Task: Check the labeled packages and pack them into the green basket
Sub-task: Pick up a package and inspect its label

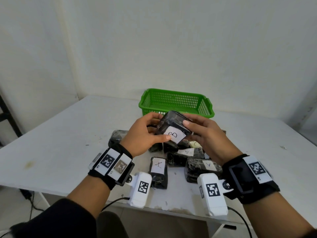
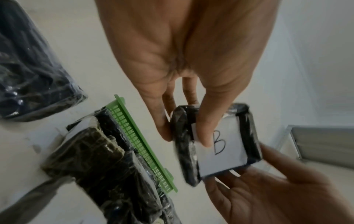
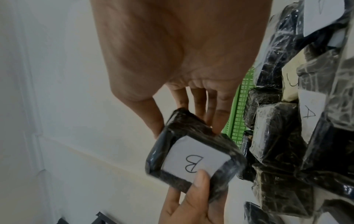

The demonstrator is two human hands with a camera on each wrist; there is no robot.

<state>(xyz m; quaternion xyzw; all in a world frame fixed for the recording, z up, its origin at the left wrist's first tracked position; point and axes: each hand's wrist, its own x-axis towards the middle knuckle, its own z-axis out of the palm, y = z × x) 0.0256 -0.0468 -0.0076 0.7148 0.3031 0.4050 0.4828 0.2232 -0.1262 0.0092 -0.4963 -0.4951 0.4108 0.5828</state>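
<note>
A black plastic-wrapped package with a white label "B" (image 1: 173, 127) is held up between both hands, just in front of the green basket (image 1: 173, 91). My left hand (image 1: 160, 127) pinches its left side, thumb on the label corner. My right hand (image 1: 190, 133) grips its right side, thumb on top. The left wrist view shows the B package (image 2: 220, 151) under my left thumb, and the right wrist view shows the B package (image 3: 195, 160) with the label facing the camera. The basket's inside looks empty in the head view. Below the hands lies a pile of black packages, some labelled "A" (image 1: 158, 170).
The white table (image 1: 68, 143) carries the pile near its front edge, with another A package (image 1: 204, 167) at the right. A wall stands close behind the basket. A black frame (image 1: 6, 115) stands beyond the table's left side. Wrist cables hang below the front edge.
</note>
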